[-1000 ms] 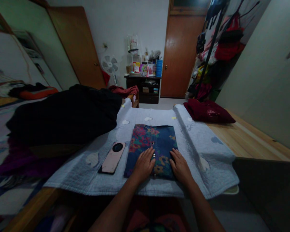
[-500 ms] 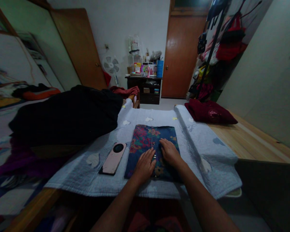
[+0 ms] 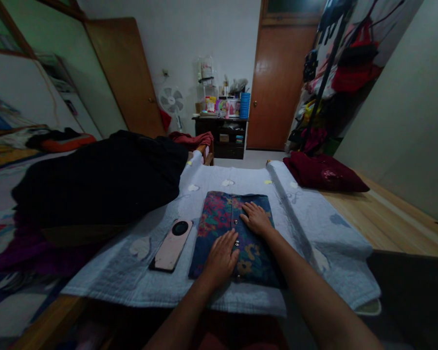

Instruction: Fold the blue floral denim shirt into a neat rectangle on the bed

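Note:
A dark blue floral garment (image 3: pixel 213 218), folded into a flat rectangle with metal buttons down its middle, lies on a pale blue quilted cloth (image 3: pixel 138 287). On its lower left part rests my left hand (image 3: pixel 222 255), palm down with the fingers extended beside the buttons. My right hand (image 3: pixel 256 218) lies flat on the upper right part, fingers spread. Neither hand grips anything. Left of the garment is a pink phone (image 3: pixel 172 245) with a round black camera ring, back side up.
A large black garment (image 3: pixel 102 180) is heaped at the left, over purple fabric (image 3: pixel 40 248). A folded maroon garment (image 3: pixel 324 172) sits at the back right on a wooden surface (image 3: pixel 387 223). A fan (image 3: pixel 171 99) and a dark shelf (image 3: pixel 221 141) stand farther back.
My right hand has slid slightly up and outward over the garment, its fingers more spread. My left hand remains flat on the lower left part. The camera view has shifted a little.

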Demonstrator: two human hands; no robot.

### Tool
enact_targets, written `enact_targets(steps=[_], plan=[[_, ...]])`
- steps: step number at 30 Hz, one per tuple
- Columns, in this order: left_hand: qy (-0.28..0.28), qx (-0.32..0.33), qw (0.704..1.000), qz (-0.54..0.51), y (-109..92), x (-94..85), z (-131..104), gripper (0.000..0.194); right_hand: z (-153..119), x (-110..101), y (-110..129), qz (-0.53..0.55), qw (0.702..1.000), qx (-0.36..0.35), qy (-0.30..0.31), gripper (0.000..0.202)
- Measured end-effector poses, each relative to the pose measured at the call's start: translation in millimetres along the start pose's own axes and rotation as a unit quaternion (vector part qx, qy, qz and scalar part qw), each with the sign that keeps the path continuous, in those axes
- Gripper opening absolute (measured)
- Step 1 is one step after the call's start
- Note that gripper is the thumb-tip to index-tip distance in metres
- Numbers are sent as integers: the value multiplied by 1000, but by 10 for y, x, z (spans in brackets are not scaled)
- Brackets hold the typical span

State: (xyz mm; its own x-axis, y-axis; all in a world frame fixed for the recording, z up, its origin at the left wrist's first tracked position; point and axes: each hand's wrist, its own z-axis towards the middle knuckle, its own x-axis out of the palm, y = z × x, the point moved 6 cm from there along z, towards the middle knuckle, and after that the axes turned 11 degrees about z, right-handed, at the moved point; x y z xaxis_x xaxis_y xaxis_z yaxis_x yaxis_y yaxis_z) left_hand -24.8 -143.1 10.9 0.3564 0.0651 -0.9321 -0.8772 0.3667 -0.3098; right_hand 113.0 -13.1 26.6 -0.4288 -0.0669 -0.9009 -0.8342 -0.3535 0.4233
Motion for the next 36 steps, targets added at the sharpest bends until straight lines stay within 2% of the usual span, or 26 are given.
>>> enact_targets(steps=[5,7,10,12,14,17,22,30,36], plan=[[35,2,999,-37,17,-134,87,48,23,6,-30,-15,999,4,-31,54],[32,7,998,-51,18,-233,219,43,14,16,-27,-18,999,1,-40,53],[-11,3,999,-35,26,-348,540,40,6,27,-32,-21,999,1,-44,53],[-19,0,1000,2,36,-315,782,42,5,29,-36,-22,999,-2,-46,50],[0,-1,1000,25,56,-193,986,47,4,33,-44,-23,999,-5,-47,48],[27,-4,999,40,107,19,1145,51,12,45,-69,-18,999,-2,-45,48],[24,-7,998,50,166,163,1135,55,98,42,-139,-6,999,16,-35,47],[12,-7,998,60,178,189,1122,56,325,-16,-251,-22,999,41,26,52],[13,-11,998,62,180,189,1109,56,393,-30,-259,-13,998,48,44,54]])
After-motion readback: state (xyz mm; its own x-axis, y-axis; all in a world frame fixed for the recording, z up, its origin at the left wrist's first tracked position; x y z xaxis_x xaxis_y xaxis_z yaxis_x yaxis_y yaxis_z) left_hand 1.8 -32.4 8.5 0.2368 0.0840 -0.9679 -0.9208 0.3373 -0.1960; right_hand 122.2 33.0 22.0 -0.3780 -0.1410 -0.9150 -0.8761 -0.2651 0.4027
